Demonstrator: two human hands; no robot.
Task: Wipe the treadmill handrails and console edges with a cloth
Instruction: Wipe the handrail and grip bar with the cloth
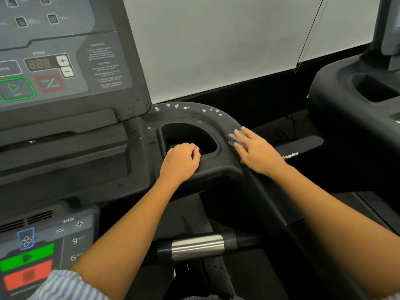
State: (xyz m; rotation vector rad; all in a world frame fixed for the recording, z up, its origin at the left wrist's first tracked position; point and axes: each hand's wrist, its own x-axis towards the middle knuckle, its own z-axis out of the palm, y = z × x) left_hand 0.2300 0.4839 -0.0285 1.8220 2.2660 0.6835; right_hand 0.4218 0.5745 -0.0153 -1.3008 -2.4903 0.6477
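Head view: the cup holder (pixel 187 134) on the treadmill's console tray serves as the landmark. Just right of it, the right hand (pixel 257 150) lies flat with straight fingers, pressing a small grey cloth (pixel 232 138) onto the curved rim. Most of the cloth is hidden under the palm, and only a crumpled end shows by the fingertips. On the near side of the cup holder, the left hand (pixel 180 162) rests with its fingers curled over the lip, apparently bracing and holding nothing else. Along the far side of the cup holder, white spots of foam (pixel 185 108) dot the rim, with smaller droplets running left toward the edge of the console (pixel 129 68). The handrail (pixel 268 204) runs down and away from the near right of the cup holder.

The step in hand looks to be wiping the rim, with the foamed stretch not yet reached. To do it well, she or he should probably keep the palm flat, follow the curve round the far side in one pass, and let the cloth wrap over the outer edge. Spreading the bunched cloth wider would likely catch more spots and avoid smearing. The console edge and the handrail would follow.
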